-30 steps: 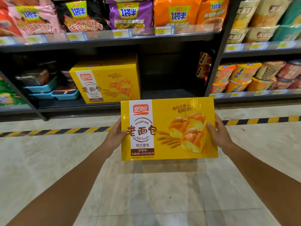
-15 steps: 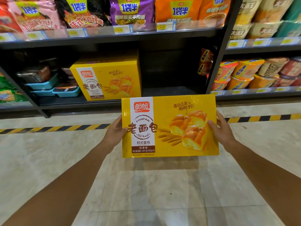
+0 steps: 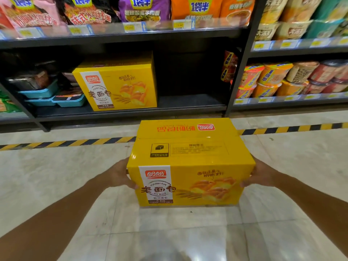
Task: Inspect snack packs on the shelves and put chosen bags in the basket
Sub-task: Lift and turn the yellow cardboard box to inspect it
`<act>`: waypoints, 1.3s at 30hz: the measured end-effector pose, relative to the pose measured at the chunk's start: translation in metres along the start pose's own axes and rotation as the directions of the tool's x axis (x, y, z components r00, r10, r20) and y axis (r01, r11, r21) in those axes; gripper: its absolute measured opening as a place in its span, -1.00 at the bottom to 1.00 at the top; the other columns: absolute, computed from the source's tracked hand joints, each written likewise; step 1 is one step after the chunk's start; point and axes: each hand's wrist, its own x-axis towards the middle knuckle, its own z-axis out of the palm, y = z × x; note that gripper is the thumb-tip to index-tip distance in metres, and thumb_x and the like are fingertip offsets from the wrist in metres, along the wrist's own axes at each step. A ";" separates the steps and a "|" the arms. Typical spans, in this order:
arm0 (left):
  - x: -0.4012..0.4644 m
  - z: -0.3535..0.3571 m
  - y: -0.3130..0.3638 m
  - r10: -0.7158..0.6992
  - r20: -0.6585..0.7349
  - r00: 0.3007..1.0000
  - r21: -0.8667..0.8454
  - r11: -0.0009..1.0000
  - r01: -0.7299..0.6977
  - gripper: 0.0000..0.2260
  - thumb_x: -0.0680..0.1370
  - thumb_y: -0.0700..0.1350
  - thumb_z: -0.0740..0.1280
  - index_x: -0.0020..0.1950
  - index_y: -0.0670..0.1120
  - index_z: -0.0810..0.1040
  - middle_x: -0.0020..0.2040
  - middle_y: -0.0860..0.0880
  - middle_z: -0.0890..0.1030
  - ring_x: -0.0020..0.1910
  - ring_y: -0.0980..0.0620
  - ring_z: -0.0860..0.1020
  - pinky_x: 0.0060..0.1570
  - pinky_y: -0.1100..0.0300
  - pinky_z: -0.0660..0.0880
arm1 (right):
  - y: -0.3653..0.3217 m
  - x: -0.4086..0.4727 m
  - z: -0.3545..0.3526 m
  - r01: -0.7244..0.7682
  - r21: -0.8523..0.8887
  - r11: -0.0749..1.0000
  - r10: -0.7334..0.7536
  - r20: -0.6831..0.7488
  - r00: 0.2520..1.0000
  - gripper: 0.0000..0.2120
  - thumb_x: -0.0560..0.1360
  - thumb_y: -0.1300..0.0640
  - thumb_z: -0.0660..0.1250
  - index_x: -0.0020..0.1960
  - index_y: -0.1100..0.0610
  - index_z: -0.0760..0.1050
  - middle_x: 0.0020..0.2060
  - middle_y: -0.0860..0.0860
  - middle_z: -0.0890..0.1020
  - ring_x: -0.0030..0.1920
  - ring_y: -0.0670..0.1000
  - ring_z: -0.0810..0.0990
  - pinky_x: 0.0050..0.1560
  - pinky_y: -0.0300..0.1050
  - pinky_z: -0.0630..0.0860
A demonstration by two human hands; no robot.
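Right now, from the head camera, a person holds a big yellow bread box (image 3: 190, 172) out in front, low over the shiny floor (image 3: 56, 185). The left hand (image 3: 120, 176) presses on the left end of the box and the right hand (image 3: 261, 176) presses on the right end. The fingers wrap round the edges, so both hands are clamped on the box, one on each side. The box is tipped so its top faces up at us. We can see the printed label on top and the bread picture on the front.

Behind it stands the dark shelf (image 3: 131, 112). A second yellow box (image 3: 116, 85) just like it sits on the bottom level. Blue trays (image 3: 54, 97) lie to its left. Noodle bags (image 3: 143, 8) hang in a row on the level above. Noodle cups (image 3: 273, 80) fill the next shelf to the right. A yellow and black stripe (image 3: 66, 143) runs along the floor by the shelves.

I think the looking part is going on now, since the top of the box is turned up to be read. No basket shows anywhere, so I cannot tell if anything is in it. Putting this box in the basket is not yet done. More packs may need a look too.
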 end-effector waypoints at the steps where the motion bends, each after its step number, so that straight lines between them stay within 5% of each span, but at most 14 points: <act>1: -0.002 0.002 -0.008 0.012 0.017 1.000 -0.011 1.000 -0.012 -0.16 0.24 -0.22 0.71 0.45 -0.06 0.43 0.29 0.10 0.66 0.28 -0.04 0.63 0.17 0.02 0.63 | 0.007 -0.002 0.006 0.008 0.043 0.999 -0.009 0.031 0.999 0.45 -0.23 -0.14 0.79 0.53 0.10 0.17 0.28 -0.01 0.54 0.11 -0.15 0.68 -0.14 -0.18 0.66; 4: -0.005 0.004 -0.018 0.023 0.085 0.996 -0.021 1.000 -0.021 -0.01 0.17 0.06 0.75 0.49 -0.06 0.36 0.36 0.03 0.61 0.32 -0.04 0.60 0.15 0.00 0.63 | 0.020 -0.006 0.018 -0.008 0.000 1.000 0.008 0.122 0.993 0.30 -0.03 0.14 0.81 0.50 0.18 0.11 0.30 -0.03 0.47 0.20 -0.21 0.64 -0.06 -0.28 0.63; 6: -0.007 0.004 -0.009 -0.027 0.135 0.990 -0.010 1.000 0.029 0.00 0.17 0.02 0.75 0.51 0.03 0.33 0.39 0.04 0.58 0.37 0.00 0.55 0.16 0.07 0.62 | 0.021 -0.004 0.012 0.034 -0.115 0.993 -0.019 0.130 0.991 0.23 0.17 0.35 0.72 0.58 0.19 -0.02 0.43 -0.04 0.35 0.37 -0.18 0.52 0.11 -0.25 0.60; 9: -0.007 -0.007 0.009 -0.171 0.276 0.946 -0.007 0.984 0.180 -0.12 0.37 -0.17 0.66 0.56 0.14 0.27 0.42 0.11 0.54 0.38 0.05 0.52 0.30 0.07 0.56 | -0.014 -0.008 -0.010 -0.147 -0.118 0.982 0.176 0.307 0.935 0.23 0.20 0.17 0.75 0.59 -0.16 0.01 0.48 -0.09 0.40 0.38 -0.11 0.51 0.28 -0.04 0.59; 11: -0.006 -0.013 0.017 -0.231 0.317 0.920 -0.099 0.956 0.275 -0.10 0.34 -0.04 0.67 0.57 0.15 0.27 0.40 0.11 0.57 0.38 0.02 0.53 0.38 -0.01 0.50 | -0.034 -0.009 -0.022 -0.308 -0.040 0.950 0.300 0.385 0.873 0.02 0.33 0.24 0.65 0.59 -0.15 0.15 0.41 -0.07 0.54 0.38 0.04 0.54 0.41 0.11 0.50; 14: 0.001 -0.012 0.026 -0.292 0.178 0.940 -0.252 0.909 0.331 0.15 0.08 0.29 0.70 0.56 0.19 0.22 0.39 0.04 0.55 0.32 -0.08 0.57 0.25 -0.08 0.56 | -0.049 -0.003 -0.021 -0.356 0.057 0.933 0.333 0.243 0.911 -0.11 0.36 -0.01 0.58 0.58 -0.07 0.21 0.37 -0.02 0.56 0.35 0.16 0.55 0.43 0.20 0.45; 18: 0.019 -0.004 0.030 -0.326 -0.004 0.945 -0.326 0.894 0.307 0.32 -0.07 0.43 0.64 0.60 0.31 0.08 0.41 -0.04 0.52 0.29 -0.16 0.58 0.22 -0.22 0.55 | -0.052 0.020 0.000 -0.327 0.106 0.939 0.334 -0.058 0.941 0.31 0.03 -0.55 0.53 0.63 -0.16 0.08 0.48 0.07 0.43 0.38 0.28 0.50 0.34 0.31 0.48; 20: 0.024 0.004 0.031 -0.313 0.002 0.950 -0.387 0.875 0.290 0.17 0.10 0.36 0.65 0.59 0.26 0.14 0.36 -0.04 0.58 0.24 -0.15 0.62 0.23 -0.23 0.56 | -0.050 0.026 0.005 -0.300 0.153 0.942 0.315 -0.082 0.946 0.25 0.10 -0.54 0.50 0.64 -0.17 0.07 0.48 0.08 0.45 0.35 0.26 0.53 0.36 0.36 0.47; 25: 0.028 0.004 0.032 -0.304 -0.037 0.952 -0.428 0.866 0.260 -0.09 0.32 0.19 0.60 0.58 0.22 0.24 0.36 -0.07 0.59 0.26 -0.18 0.62 0.29 -0.26 0.54 | -0.042 0.039 0.000 -0.274 0.194 0.942 0.294 -0.084 0.952 0.32 -0.17 -0.57 0.56 0.53 -0.17 0.32 0.34 0.04 0.59 0.26 0.21 0.62 0.31 0.33 0.53; 27: 0.027 0.001 0.035 -0.292 -0.059 0.955 -0.447 0.863 0.236 -0.12 0.31 0.16 0.58 0.57 0.22 0.27 0.35 -0.07 0.60 0.26 -0.17 0.62 0.27 -0.23 0.55 | -0.058 0.032 0.003 -0.254 0.198 0.947 0.278 -0.109 0.954 0.18 -0.02 -0.51 0.59 0.52 -0.15 0.34 0.34 0.04 0.59 0.25 0.20 0.61 0.30 0.31 0.53; 30: 0.028 -0.006 0.038 -0.218 -0.105 0.970 -0.472 0.869 0.145 -0.02 0.19 0.21 0.64 0.55 0.23 0.29 0.35 -0.04 0.60 0.24 -0.12 0.64 0.15 -0.12 0.62 | -0.076 0.032 0.001 -0.137 0.219 0.966 0.181 -0.194 0.964 -0.29 0.44 -0.20 0.46 0.52 -0.08 0.35 0.30 0.03 0.59 0.15 0.11 0.63 0.24 0.19 0.55; 32: 0.034 -0.011 0.038 -0.186 -0.173 0.967 -0.517 0.853 0.071 -0.02 0.23 0.13 0.65 0.58 0.23 0.26 0.37 -0.06 0.58 0.24 -0.11 0.63 0.12 -0.08 0.61 | -0.080 0.039 0.000 -0.044 0.234 0.971 0.109 -0.272 0.956 -0.38 0.47 -0.14 0.44 0.49 -0.11 0.38 0.29 0.01 0.61 0.14 0.06 0.64 0.20 0.14 0.56; 36: 0.045 -0.006 0.042 -0.162 -0.272 0.948 -0.509 0.861 0.001 -0.11 0.36 -0.07 0.55 0.60 0.22 0.20 0.39 -0.05 0.52 0.35 -0.14 0.52 0.23 -0.11 0.54 | -0.077 0.046 0.007 0.036 0.254 0.966 0.046 -0.311 0.949 -0.14 0.33 -0.22 0.52 0.56 -0.16 0.28 0.39 0.01 0.54 0.35 0.14 0.55 0.38 0.28 0.47; 39: 0.047 0.000 0.040 -0.147 -0.304 0.941 -0.467 0.884 -0.013 -0.29 0.52 -0.17 0.48 0.51 0.25 0.21 0.22 0.08 0.53 0.36 -0.11 0.48 0.16 -0.02 0.50 | -0.068 0.050 0.008 0.013 0.231 0.973 0.059 -0.301 0.952 0.27 -0.01 -0.51 0.59 0.60 -0.17 0.22 0.44 0.00 0.49 0.40 0.16 0.49 0.40 0.32 0.44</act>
